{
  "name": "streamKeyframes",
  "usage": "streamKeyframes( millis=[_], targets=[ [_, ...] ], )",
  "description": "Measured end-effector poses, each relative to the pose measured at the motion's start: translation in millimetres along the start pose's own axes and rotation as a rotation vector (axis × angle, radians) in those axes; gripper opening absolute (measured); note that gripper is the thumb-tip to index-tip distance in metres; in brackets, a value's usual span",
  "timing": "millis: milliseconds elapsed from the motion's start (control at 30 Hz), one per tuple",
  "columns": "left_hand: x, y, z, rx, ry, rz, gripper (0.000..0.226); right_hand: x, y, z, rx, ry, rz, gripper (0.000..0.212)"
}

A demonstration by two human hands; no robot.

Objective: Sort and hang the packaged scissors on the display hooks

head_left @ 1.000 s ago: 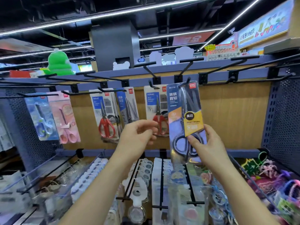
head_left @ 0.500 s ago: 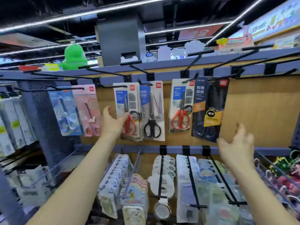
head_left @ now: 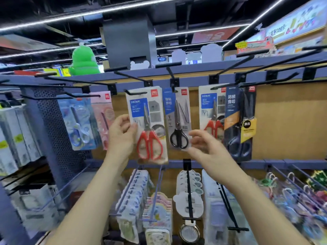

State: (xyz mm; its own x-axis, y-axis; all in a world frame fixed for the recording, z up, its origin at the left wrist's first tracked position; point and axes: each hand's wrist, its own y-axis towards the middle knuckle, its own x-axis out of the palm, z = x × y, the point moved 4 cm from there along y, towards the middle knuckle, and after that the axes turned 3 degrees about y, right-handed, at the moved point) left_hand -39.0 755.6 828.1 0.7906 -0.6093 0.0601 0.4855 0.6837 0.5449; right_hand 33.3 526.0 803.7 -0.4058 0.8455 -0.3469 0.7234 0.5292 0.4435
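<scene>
Packaged scissors hang in a row on black display hooks (head_left: 136,92). My left hand (head_left: 122,133) grips the left edge of a red-handled scissors pack (head_left: 147,124), fingers curled around the card. To its right hangs a black-handled scissors pack (head_left: 177,119). My right hand (head_left: 207,145) is open, its fingers reaching to the lower right corner of that pack. Further right hang another red-handled pack (head_left: 211,110) and a dark blue pack (head_left: 239,121). A blue child-scissors pack (head_left: 77,122) and a pink pack (head_left: 104,119) hang at the left.
Several empty black hooks (head_left: 283,78) jut out at the upper right over bare wooden backing (head_left: 290,121). A lower row of hooks carries small packaged goods (head_left: 189,191). A perforated blue panel (head_left: 53,129) stands at the left. A green plush toy (head_left: 84,61) sits on top.
My left hand has closed on the red-handled pack's edge. My right hand has moved left from below the dark blue pack to the black-handled pack.
</scene>
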Motion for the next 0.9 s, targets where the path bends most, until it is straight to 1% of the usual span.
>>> streamKeyframes(
  millis=[67,100,133,233,300,400,500,567,633,700,733,767,800,833,867,900],
  targets=[
    [-4.9,-17.1,10.5,-0.007,-0.098,-0.011,0.018,22.1,1.1,-10.6,0.026,0.041,-0.239,0.059],
    [-6.2,-25.1,15.3,-0.013,-0.146,-0.020,0.018,31.9,1.0,-15.6,0.023,0.098,-0.313,0.064],
    [-7.3,-31.1,18.7,-0.023,-0.197,-0.029,0.018,39.6,1.0,-21.1,0.001,0.167,-0.341,0.062],
    [-10.3,-46.3,32.0,-0.043,-0.325,-0.083,0.022,47.9,3.2,-30.8,-0.092,0.285,-0.277,0.032],
    [-15.3,-52.4,45.9,-0.009,-0.388,-0.131,0.027,47.5,1.4,-35.4,-0.139,0.283,-0.248,0.023],
    [-21.6,-51.6,75.0,0.108,-0.455,-0.170,0.031,46.1,-2.6,-39.9,-0.185,0.268,-0.262,0.023],
    [-21.5,-51.9,104.7,0.210,-0.409,-0.076,0.018,44.7,-5.8,-42.3,-0.217,0.304,-0.280,0.022],
    [-14.3,-59.3,121.9,0.307,-0.338,-0.058,0.010,37.2,-7.4,-40.1,-0.224,0.363,-0.264,0.022],
    [1.7,-72.2,139.7,0.424,-0.257,-0.151,0.010,24.6,-11.5,-33.1,-0.196,0.429,-0.248,0.024],
    [26.2,-83.5,152.6,0.493,-0.172,-0.286,0.017,8.5,-14.6,-18.2,-0.153,0.487,-0.184,0.025],
    [39.9,-87.0,157.1,0.502,-0.140,-0.328,0.018,0.0,-16.4,-9.7,-0.123,0.512,-0.146,0.029],
    [53.5,-88.9,159.5,0.496,-0.118,-0.349,0.015,-7.9,-18.3,-3.0,-0.083,0.540,-0.106,0.040],
    [66.9,-90.0,160.9,0.477,-0.105,-0.357,0.012,-15.9,-19.8,5.1,-0.050,0.558,-0.070,0.052],
    [79.3,-89.4,161.0,0.456,-0.098,-0.353,0.009,-22.6,-21.8,10.2,-0.036,0.578,-0.043,0.057],
    [91.0,-88.7,161.2,0.435,-0.094,-0.348,0.006,-29.4,-23.6,14.0,-0.041,0.576,-0.017,0.052],
    [101.1,-86.9,160.4,0.414,-0.093,-0.336,0.004,-35.6,-25.3,15.3,-0.063,0.559,0.015,0.039]
  ],
)
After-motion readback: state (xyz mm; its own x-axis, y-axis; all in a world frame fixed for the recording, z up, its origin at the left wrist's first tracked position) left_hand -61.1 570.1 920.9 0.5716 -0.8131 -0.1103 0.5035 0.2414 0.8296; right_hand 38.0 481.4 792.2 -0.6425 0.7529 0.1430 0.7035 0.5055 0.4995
